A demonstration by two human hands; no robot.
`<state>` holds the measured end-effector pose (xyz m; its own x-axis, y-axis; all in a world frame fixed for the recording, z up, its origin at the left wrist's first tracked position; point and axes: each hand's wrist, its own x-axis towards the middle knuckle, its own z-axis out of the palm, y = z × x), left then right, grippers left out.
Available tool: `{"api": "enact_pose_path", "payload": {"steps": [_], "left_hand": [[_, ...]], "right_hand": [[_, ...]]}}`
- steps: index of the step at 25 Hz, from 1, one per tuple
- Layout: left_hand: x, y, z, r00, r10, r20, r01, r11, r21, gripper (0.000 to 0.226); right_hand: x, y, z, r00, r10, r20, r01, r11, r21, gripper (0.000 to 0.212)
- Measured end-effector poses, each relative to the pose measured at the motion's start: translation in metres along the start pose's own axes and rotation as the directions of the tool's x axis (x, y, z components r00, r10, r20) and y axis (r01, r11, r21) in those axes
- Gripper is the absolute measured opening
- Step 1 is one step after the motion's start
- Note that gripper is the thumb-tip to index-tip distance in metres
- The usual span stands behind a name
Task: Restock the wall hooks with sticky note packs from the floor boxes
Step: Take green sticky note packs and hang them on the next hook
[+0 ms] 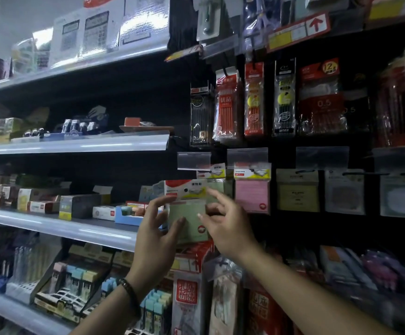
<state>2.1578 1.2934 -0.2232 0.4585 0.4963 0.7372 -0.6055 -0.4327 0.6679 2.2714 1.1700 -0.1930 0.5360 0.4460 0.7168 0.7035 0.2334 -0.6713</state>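
Seemingly glossy, flat green pack (pixel 188 212)

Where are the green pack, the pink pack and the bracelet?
green pack (pixel 189 212): head view, on its green pad face.
pink pack (pixel 252 195): head view, middle of its pink pad.
bracelet (pixel 130 290): head view, band on the left wrist.

The pale green paper sticky note pack (pixel 190 227) wore a clear, glossy plastic sleeve with a printed card header. The pink paper note pack (pixel 252 195) beside it had the same shiny wrap. Transparent plastic label holders (pixel 193 160) looked smooth and faintly frosted. The pale grey shelf edge strips (pixel 76 144) gleamed like glossy plastic. Hanging pen packs (pixel 228 105) showed crinkled, reflective film. The small cardboard boxes (pixel 80 204) looked matt.
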Motion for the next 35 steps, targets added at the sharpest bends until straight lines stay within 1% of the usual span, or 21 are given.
{"api": "enact_pose_path", "payload": {"steps": [1, 2, 3, 4, 6, 8, 9, 12, 15, 18, 20, 24, 28, 30, 33, 34, 35], "left_hand": [[0.000, 0.000, 0.004, 1.000, -0.012, -0.007, 0.012, 1.000, -0.007, 0.038], [0.000, -0.001, 0.007, 1.000, -0.022, -0.013, 0.022, 1.000, -0.004, 0.038], [0.001, -0.001, 0.010, 1.000, -0.016, -0.020, 0.017, 1.000, 0.015, 0.038], [0.002, -0.001, 0.012, 1.000, -0.002, -0.026, 0.003, 0.999, 0.042, 0.039], [0.007, 0.001, 0.011, 1.000, 0.010, -0.025, -0.008, 0.996, 0.091, 0.042], [0.013, 0.002, 0.007, 1.000, -0.006, 0.000, 0.006, 0.992, 0.129, 0.046], [0.016, 0.002, 0.006, 1.000, -0.010, 0.018, 0.008, 0.988, 0.152, 0.049], [0.019, 0.005, 0.003, 0.998, 0.017, 0.066, -0.032, 0.973, 0.229, 0.063], [0.017, 0.012, 0.002, 0.994, 0.083, 0.070, -0.101, 0.945, 0.310, 0.071], [0.017, 0.012, -0.001, 0.986, 0.145, 0.084, -0.168, 0.879, 0.447, 0.079], [0.022, 0.011, -0.003, 0.982, 0.156, 0.107, -0.189, 0.841, 0.508, 0.083], [0.031, 0.007, -0.003, 0.984, 0.108, 0.139, -0.168, 0.814, 0.556, 0.084], [0.029, 0.006, -0.004, 0.984, 0.086, 0.158, -0.164, 0.796, 0.583, 0.080], [0.026, 0.004, -0.006, 0.982, 0.097, 0.160, -0.173, 0.788, 0.590, 0.079], [0.021, 0.003, -0.010, 0.986, 0.073, 0.150, -0.151, 0.775, 0.614, 0.078], [0.020, 0.003, -0.010, 0.987, 0.069, 0.145, -0.145, 0.771, 0.620, 0.078], [0.018, 0.003, -0.009, 0.988, 0.071, 0.140, -0.144, 0.772, 0.619, 0.076]], "right_hand": [[-0.003, 0.004, 0.000, 0.998, -0.031, -0.048, 0.031, 1.000, -0.005, 0.073], [-0.004, 0.008, 0.000, 0.993, -0.070, -0.093, 0.067, 0.997, -0.041, 0.075], [-0.003, 0.010, 0.000, 0.988, -0.106, -0.113, 0.099, 0.993, -0.066, 0.070], [0.000, 0.011, -0.001, 0.986, -0.129, -0.108, 0.122, 0.990, -0.076, 0.063], [0.006, 0.010, -0.002, 0.990, -0.120, -0.070, 0.117, 0.992, -0.048, 0.052], [0.014, 0.010, -0.003, 0.995, -0.092, -0.026, 0.091, 0.996, -0.024, 0.050], [0.018, 0.011, -0.005, 0.994, -0.106, -0.021, 0.106, 0.994, -0.041, 0.049], [0.024, 0.007, -0.007, 0.968, -0.221, -0.116, 0.208, 0.971, -0.115, 0.049], [0.026, 0.005, -0.005, 0.923, -0.322, -0.210, 0.301, 0.945, -0.127, 0.045], [0.030, 0.008, 0.000, 0.888, -0.372, -0.272, 0.339, 0.927, -0.162, 0.043], [0.035, 0.010, 0.003, 0.873, -0.387, -0.295, 0.346, 0.920, -0.185, 0.044], [0.046, 0.010, 0.007, 0.876, -0.375, -0.304, 0.300, 0.917, -0.264, 0.043], [0.055, 0.007, 0.008, 0.903, -0.330, -0.275, 0.213, 0.900, -0.382, 0.048], [0.054, 0.003, 0.007, 0.912, -0.319, -0.259, 0.170, 0.867, -0.468, 0.046], [0.050, -0.001, 0.004, 0.938, -0.275, -0.210, 0.109, 0.811, -0.575, 0.048], [0.051, -0.002, 0.002, 0.954, -0.239, -0.182, 0.073, 0.772, -0.631, 0.052], [0.054, -0.004, -0.001, 0.970, -0.198, -0.142, 0.041, 0.710, -0.703, 0.055]]}}
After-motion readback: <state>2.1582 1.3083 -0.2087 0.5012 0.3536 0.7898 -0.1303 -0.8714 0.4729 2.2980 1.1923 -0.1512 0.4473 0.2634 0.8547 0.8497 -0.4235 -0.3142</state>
